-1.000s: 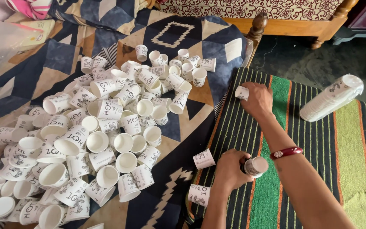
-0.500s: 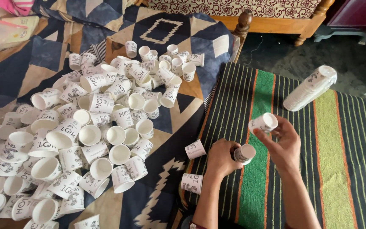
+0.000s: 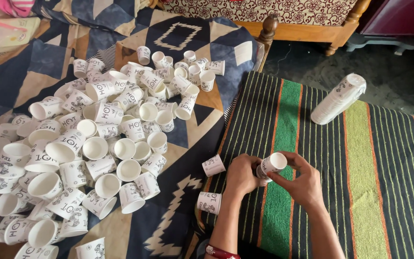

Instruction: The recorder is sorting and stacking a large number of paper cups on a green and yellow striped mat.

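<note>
A patchwork quilt (image 3: pixel 49 52) in navy, tan and brown was spread to the left of the hands, and a striped rug (image 3: pixel 384 182) in green, black and yellow was laid beneath and to the right of them. A carved wooden bed frame (image 3: pixel 303 29) was seen well beyond the hands, at the far edge. On the quilt, well to the left of the left hand, a large heap of small white paper cups (image 3: pixel 97 139) was scattered, some on their sides and some mouth up. A nested stack of paper cups (image 3: pixel 337 100) was laid on its side on the rug, well beyond the right hand and to its right. A single paper cup (image 3: pixel 213 165) was lying just left of the left hand, and another lone cup (image 3: pixel 209 202) was found nearer the person, beside the left forearm. A small stack of paper cups (image 3: pixel 270 166) was held between both hands above the rug, mouth tilted up and to the right. The left hand (image 3: pixel 242 175) was closed around its lower end, while the right hand (image 3: pixel 303 182) was curled about its upper part, fingertips pinched on the rim. A red bangle (image 3: pixel 219 252) was worn on the left wrist
</note>
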